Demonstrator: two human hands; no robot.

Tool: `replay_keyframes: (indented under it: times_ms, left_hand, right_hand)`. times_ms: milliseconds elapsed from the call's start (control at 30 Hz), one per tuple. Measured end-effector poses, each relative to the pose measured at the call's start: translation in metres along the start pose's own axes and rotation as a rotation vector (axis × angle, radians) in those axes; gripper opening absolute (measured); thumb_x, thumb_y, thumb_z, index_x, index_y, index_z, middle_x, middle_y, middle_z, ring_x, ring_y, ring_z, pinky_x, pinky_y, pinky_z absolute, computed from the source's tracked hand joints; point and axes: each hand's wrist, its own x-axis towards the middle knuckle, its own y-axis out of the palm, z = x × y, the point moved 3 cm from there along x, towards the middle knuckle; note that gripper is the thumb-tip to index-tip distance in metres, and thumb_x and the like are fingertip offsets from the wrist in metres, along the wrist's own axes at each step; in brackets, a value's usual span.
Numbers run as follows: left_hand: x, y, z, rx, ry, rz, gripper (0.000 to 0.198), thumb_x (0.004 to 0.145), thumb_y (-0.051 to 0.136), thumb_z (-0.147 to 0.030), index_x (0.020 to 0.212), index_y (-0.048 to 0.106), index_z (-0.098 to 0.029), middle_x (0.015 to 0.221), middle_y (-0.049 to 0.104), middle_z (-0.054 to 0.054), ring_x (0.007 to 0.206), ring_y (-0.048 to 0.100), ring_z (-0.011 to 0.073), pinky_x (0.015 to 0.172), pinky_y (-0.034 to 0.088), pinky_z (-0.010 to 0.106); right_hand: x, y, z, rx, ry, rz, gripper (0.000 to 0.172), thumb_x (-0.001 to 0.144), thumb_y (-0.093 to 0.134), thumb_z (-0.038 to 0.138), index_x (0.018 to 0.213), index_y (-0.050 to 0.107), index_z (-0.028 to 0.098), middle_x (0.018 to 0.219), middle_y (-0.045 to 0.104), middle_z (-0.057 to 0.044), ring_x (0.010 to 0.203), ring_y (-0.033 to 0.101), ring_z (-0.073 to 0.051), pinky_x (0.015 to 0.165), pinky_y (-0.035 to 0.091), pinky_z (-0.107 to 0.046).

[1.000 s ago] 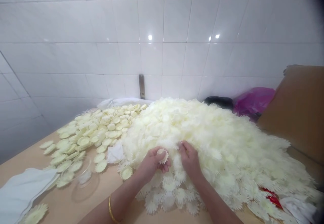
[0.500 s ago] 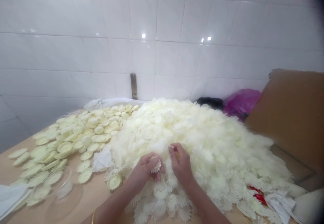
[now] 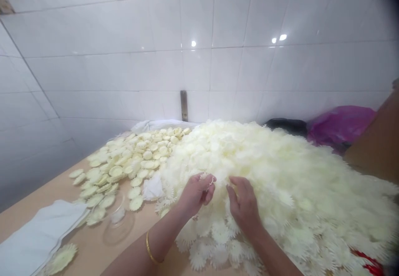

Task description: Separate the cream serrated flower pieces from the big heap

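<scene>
My left hand (image 3: 199, 193) is closed, its thumb and fingers gripping a small cream flower layer (image 3: 207, 177) with a toothed edge. To its right, my right hand (image 3: 245, 199) has thumb and index finger drawn together in a pinch. A pale bit seems to sit between those tips, too small to make out. Both hands are over the front of a large heap of thin, cream, petal-edged flower layers (image 3: 249, 151). Left of the heap lies a spread of thicker cream stacked flower discs (image 3: 124, 163).
On the wooden table (image 3: 90, 255) are a clear round dish (image 3: 120, 234), a crumpled white tissue (image 3: 152, 188) and folded white cloth (image 3: 40, 234). A black item (image 3: 286, 125), purple bag (image 3: 341, 122) and brown box (image 3: 374, 143) stand behind the heap at right. A tiled wall closes the back.
The view has swung left, so the scene sits further right. My left hand has risen and turned with its flower layer. My right hand stays by the heap, its fingers slightly lowered.
</scene>
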Motion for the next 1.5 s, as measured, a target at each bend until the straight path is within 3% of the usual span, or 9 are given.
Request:
replay_keyframes:
  times_ms: [233, 400, 600, 700, 833, 967, 1100, 1367, 1500]
  left_hand:
    - [0.020, 0.000, -0.020, -0.037, 0.043, -0.031, 0.041, 0.067, 0.058, -0.054, 0.060, 0.043, -0.016, 0.036, 0.024, -0.010, 0.030, 0.019, 0.0015, 0.034, 0.007, 0.018]
    - [0.037, 0.013, -0.030, 0.019, 0.071, -0.049, 0.049, 0.070, 0.050, -0.059, 0.050, 0.034, -0.018, 0.035, 0.020, -0.009, 0.030, 0.016, 0.0019, 0.035, 0.007, 0.020]
    - [0.053, 0.031, -0.025, 0.025, 0.072, -0.034, 0.050, 0.068, 0.049, -0.061, 0.050, 0.032, -0.018, 0.038, 0.026, -0.008, 0.031, 0.018, 0.0024, 0.036, 0.008, 0.021]
    - [0.057, 0.033, -0.019, 0.023, 0.052, -0.033, 0.048, 0.067, 0.051, -0.061, 0.052, 0.033, -0.019, 0.040, 0.026, -0.008, 0.033, 0.019, 0.0024, 0.036, 0.009, 0.021]
    - [0.060, 0.032, -0.016, -0.023, 0.017, -0.046, 0.049, 0.066, 0.049, -0.064, 0.055, 0.035, -0.018, 0.041, 0.028, -0.008, 0.034, 0.019, 0.0024, 0.036, 0.011, 0.020]
    - [0.062, 0.026, -0.022, -0.134, -0.032, -0.009, 0.049, 0.071, 0.038, -0.066, 0.065, 0.043, -0.017, 0.043, 0.033, -0.006, 0.034, 0.027, 0.0043, 0.037, 0.016, 0.019]
    - [0.064, 0.020, -0.028, -0.132, -0.008, 0.010, 0.029, 0.075, 0.048, -0.047, 0.079, 0.046, -0.019, 0.045, 0.038, -0.006, 0.036, 0.036, 0.0060, 0.037, 0.021, 0.018]
    - [0.071, 0.016, -0.019, -0.014, 0.059, -0.043, 0.032, 0.076, 0.051, -0.046, 0.064, 0.042, -0.018, 0.038, 0.024, -0.010, 0.029, 0.021, 0.0027, 0.032, 0.014, 0.018]
    - [0.074, 0.014, -0.015, -0.016, 0.091, -0.066, 0.039, 0.073, 0.052, -0.051, 0.059, 0.038, -0.017, 0.041, 0.023, -0.010, 0.032, 0.015, 0.0013, 0.033, 0.012, 0.017]
  right_hand:
    - [0.003, -0.004, 0.006, 0.050, 0.037, -0.016, 0.014, 0.084, 0.041, 0.022, 0.092, 0.051, 0.018, 0.088, 0.054, -0.008, 0.085, 0.050, -0.021, 0.074, 0.041, -0.037]
    - [0.042, -0.020, 0.027, 0.116, 0.061, -0.057, 0.013, 0.085, 0.042, 0.026, 0.082, 0.053, 0.019, 0.081, 0.055, -0.006, 0.080, 0.051, -0.019, 0.071, 0.041, -0.032]
    - [0.092, -0.014, 0.030, 0.303, 0.342, -0.019, 0.027, 0.082, 0.045, 0.040, 0.073, 0.056, 0.017, 0.072, 0.058, -0.005, 0.068, 0.052, -0.017, 0.063, 0.042, -0.029]
    - [0.097, 0.005, 0.023, 0.541, 0.511, 0.115, 0.028, 0.077, 0.049, 0.042, 0.070, 0.056, 0.016, 0.063, 0.057, -0.002, 0.059, 0.050, -0.015, 0.054, 0.042, -0.026]
    - [0.094, 0.021, 0.011, 0.658, 0.643, 0.093, 0.027, 0.075, 0.051, 0.039, 0.058, 0.046, 0.017, 0.050, 0.045, 0.004, 0.048, 0.041, -0.010, 0.046, 0.036, -0.022]
    - [0.098, 0.017, -0.007, 0.432, 0.592, -0.009, 0.029, 0.077, 0.047, 0.039, 0.056, 0.044, 0.018, 0.048, 0.040, 0.004, 0.047, 0.037, -0.010, 0.046, 0.033, -0.022]
    - [0.107, 0.004, -0.021, 0.230, 0.500, -0.039, 0.021, 0.076, 0.049, 0.036, 0.069, 0.055, 0.017, 0.066, 0.057, -0.002, 0.062, 0.050, -0.015, 0.057, 0.038, -0.026]
    - [0.111, -0.006, -0.018, 0.275, 0.493, 0.032, 0.022, 0.076, 0.050, 0.037, 0.073, 0.057, 0.016, 0.067, 0.058, -0.002, 0.061, 0.050, -0.015, 0.055, 0.038, -0.025]
    - [0.112, -0.002, -0.012, 0.393, 0.475, 0.161, 0.027, 0.077, 0.049, 0.041, 0.073, 0.059, 0.016, 0.068, 0.058, -0.002, 0.067, 0.052, -0.016, 0.058, 0.039, -0.024]
